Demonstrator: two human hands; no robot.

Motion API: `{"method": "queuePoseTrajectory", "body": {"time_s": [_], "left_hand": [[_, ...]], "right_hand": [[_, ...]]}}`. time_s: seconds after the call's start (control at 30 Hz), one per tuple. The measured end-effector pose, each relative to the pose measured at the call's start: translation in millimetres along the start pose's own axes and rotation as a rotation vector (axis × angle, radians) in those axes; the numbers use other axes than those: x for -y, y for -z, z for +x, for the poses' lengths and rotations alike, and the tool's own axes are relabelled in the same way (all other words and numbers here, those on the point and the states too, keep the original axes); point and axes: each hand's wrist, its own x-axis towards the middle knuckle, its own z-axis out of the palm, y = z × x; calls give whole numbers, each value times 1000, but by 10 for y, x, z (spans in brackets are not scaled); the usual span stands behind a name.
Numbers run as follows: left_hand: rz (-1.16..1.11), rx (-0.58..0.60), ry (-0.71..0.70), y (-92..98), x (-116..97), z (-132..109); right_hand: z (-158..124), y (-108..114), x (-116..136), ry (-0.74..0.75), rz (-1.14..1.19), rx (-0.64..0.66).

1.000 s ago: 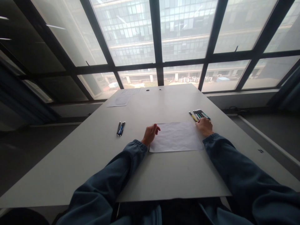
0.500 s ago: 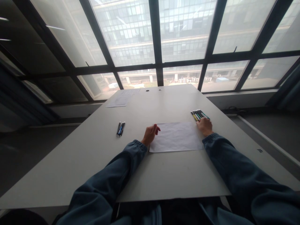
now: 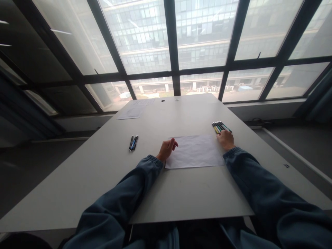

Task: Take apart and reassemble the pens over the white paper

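Observation:
A sheet of white paper lies flat in front of me on the white table. My left hand rests at its left edge, fingers loosely curled, thumb apart, nothing visible in it. Beyond the sheet's right upper corner, several pens with black, yellow, white and green parts lie side by side in a slanted row. My right hand is closed at their near ends, covering them; its fingertips are hidden behind the back of the hand. To the left, a small group of black and blue pens lies apart from both hands.
Printed sheets lie at the far left of the table. A small dark object sits near the right edge. Cable holes are at the far end, below large framed windows.
Almost nothing differs. My right hand and the row of pens hold nearly the same place, and my left hand stays at the paper's edge. The view has shifted very slightly.

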Motion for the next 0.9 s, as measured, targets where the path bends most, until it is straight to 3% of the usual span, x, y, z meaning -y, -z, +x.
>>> {"method": "queuePoseTrajectory", "body": {"time_s": [0.47,0.67,0.77,0.9], "left_hand": [[22,21,6,6,-15,-6],[26,22,-9,-8,18,-3],[31,21,-13,-2,25,6],[109,-41,-49,6,2,15]], "right_hand": [[1,0,-22,30,-14,1],[-49,84,99,36,-4,-49],[-138,81,235,210,128,-101],[-343,-26,431,690,384,-50]]}}
